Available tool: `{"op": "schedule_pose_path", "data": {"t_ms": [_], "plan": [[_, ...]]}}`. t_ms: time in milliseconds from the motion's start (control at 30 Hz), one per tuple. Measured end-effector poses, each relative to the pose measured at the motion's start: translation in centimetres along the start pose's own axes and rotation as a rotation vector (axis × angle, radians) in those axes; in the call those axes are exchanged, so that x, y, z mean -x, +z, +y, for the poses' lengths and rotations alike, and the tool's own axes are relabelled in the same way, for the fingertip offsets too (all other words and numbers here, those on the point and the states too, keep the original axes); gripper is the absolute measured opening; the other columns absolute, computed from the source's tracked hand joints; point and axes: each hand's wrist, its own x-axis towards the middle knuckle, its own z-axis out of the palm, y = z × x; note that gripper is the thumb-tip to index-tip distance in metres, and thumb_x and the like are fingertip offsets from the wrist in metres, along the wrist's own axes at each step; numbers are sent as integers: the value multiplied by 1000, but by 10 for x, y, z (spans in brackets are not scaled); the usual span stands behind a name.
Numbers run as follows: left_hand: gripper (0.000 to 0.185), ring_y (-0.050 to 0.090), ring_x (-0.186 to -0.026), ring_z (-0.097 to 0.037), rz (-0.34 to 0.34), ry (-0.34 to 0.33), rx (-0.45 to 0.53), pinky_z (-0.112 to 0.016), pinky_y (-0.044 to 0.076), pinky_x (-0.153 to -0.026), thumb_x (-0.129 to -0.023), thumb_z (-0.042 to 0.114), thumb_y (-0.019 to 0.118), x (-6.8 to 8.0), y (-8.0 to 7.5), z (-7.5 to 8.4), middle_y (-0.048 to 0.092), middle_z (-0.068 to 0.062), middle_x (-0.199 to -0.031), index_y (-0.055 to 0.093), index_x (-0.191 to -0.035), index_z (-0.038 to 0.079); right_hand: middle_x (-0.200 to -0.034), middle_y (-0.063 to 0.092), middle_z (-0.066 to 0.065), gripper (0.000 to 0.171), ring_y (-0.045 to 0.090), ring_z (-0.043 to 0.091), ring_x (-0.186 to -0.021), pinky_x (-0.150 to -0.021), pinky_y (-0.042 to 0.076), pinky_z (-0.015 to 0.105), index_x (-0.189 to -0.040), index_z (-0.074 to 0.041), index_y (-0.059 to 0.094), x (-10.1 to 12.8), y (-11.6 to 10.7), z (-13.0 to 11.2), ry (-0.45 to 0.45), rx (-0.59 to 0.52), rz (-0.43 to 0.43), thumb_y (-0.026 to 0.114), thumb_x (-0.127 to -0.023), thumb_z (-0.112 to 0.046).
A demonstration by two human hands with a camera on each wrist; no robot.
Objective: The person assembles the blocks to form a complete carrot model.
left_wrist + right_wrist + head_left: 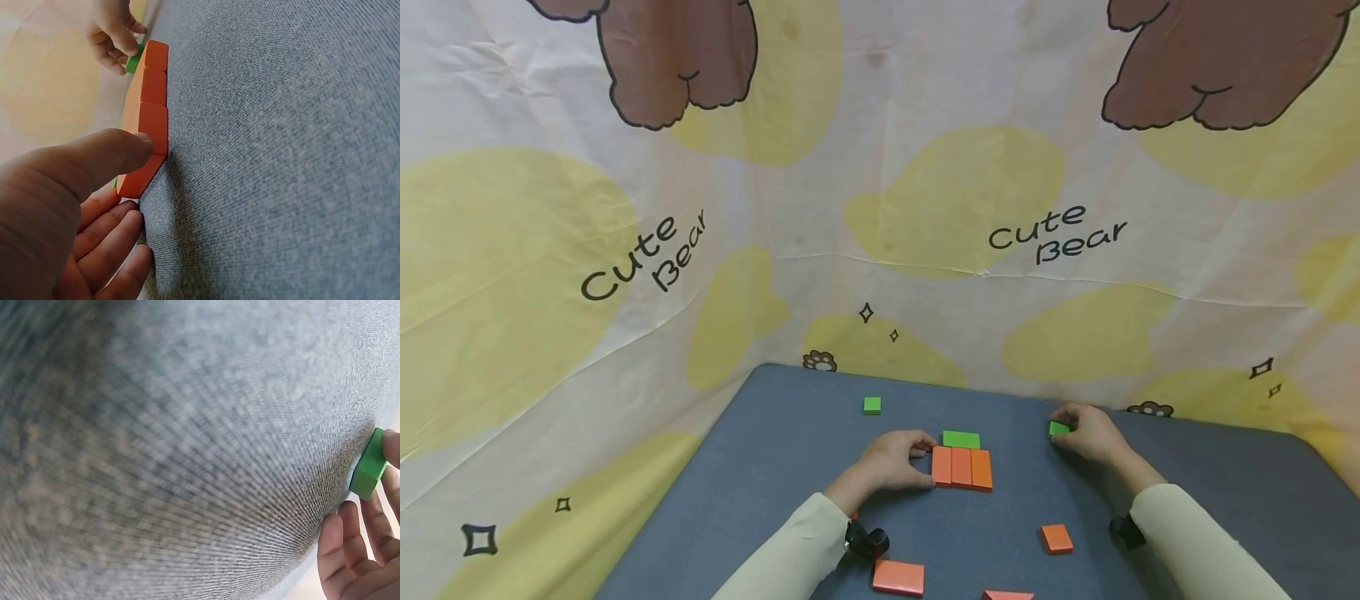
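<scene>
Three orange blocks point(962, 467) lie side by side in a row mid-table, with a flat green block point(961, 439) touching their far edge. My left hand point(916, 465) grips the row's left end, index finger behind and thumb in front. In the left wrist view the thumb point(119, 153) presses on the nearest orange block point(149, 134). My right hand point(1067, 435) rests on the table to the right and pinches a small green block point(1058, 428). In the right wrist view that block point(369, 467) sits on edge between the fingertips point(394, 447).
A small green cube point(872, 405) lies alone toward the far left of the grey table point(775, 467). Loose orange pieces point(1056, 538) point(898, 577) point(1007, 595) lie near the front edge. A bear-print cloth point(880, 208) hangs behind and around the table.
</scene>
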Motion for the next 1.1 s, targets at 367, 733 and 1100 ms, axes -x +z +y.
{"op": "schedule_pose_path", "data": {"t_ms": [367, 733, 1100], "plan": [[51, 62, -112, -9, -4, 1, -1, -34, 49, -96, -76, 34, 80, -1, 1, -1, 66, 7, -122, 62, -123, 24, -102, 65, 19, 31, 61, 35, -95, -76, 51, 47, -109, 3, 66, -2, 1, -5, -31, 2, 2, 73, -82, -12], [50, 62, -112, -10, -1, 2, 14, -34, 49, -96, -76, 32, 80, 1, -1, 0, 65, 6, -122, 62, -122, 24, -104, 65, 17, 30, 62, 30, -92, -67, 53, 36, -111, 1, 66, -20, 15, -46, -68, -81, -37, 71, -83, -10], [50, 63, -111, -9, -2, -1, 6, -32, 49, -95, -76, 33, 80, 2, -2, 1, 66, 8, -121, 63, -122, 24, -101, 65, 14, 25, 63, 29, -90, -70, 54, 38, -106, 0, 68, -31, 38, -78, -142, -96, -90, 72, -82, -7]]}}
